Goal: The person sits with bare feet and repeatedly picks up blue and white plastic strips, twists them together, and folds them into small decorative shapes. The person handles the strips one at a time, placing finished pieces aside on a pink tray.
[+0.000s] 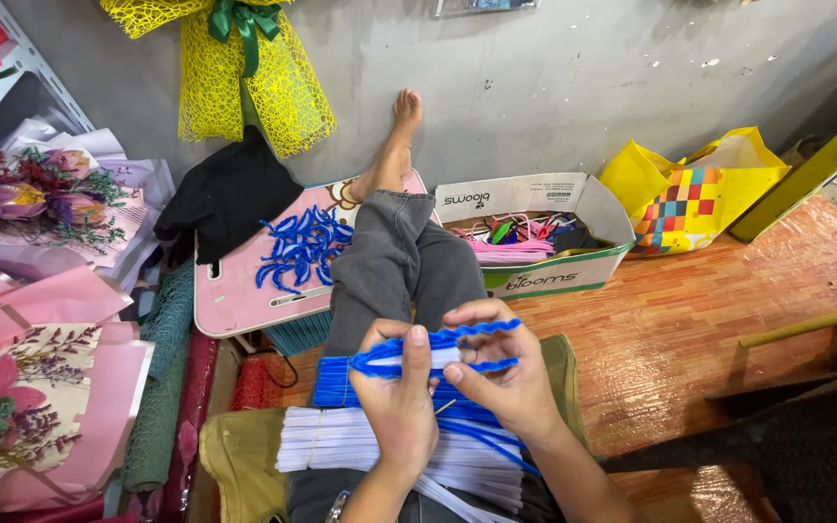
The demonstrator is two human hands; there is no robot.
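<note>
- Rough grey wall [535, 87] is filling the far side, and a reddish plank floor [709, 320] is spreading to the right, so anything dropped there is likely rolling out of reach.
- Pink wrapped bouquets [21, 387] are crowding the left edge; a stray elbow could be crushing their paper.
- Pink tray [234, 291] at the far left of the outstretched leg [394, 242] is carrying finished blue loops [302, 247]; a shift of that leg could be scattering them.
- Cardboard box [573, 242] of mixed stems is sitting just right of the knee.
- White stems [341, 446] and blue stems [333, 383] are lying in bundles across the lap, and they may be sliding off if the lap tilts.
- Left hand [397, 397] is pinching narrow on a blue pipe cleaner [457, 349], held up near the middle.
- Right hand [508, 383] is gripping the same piece, fingers closed; overbending could be kinking its wire core or spoiling the wavy shape.
</note>
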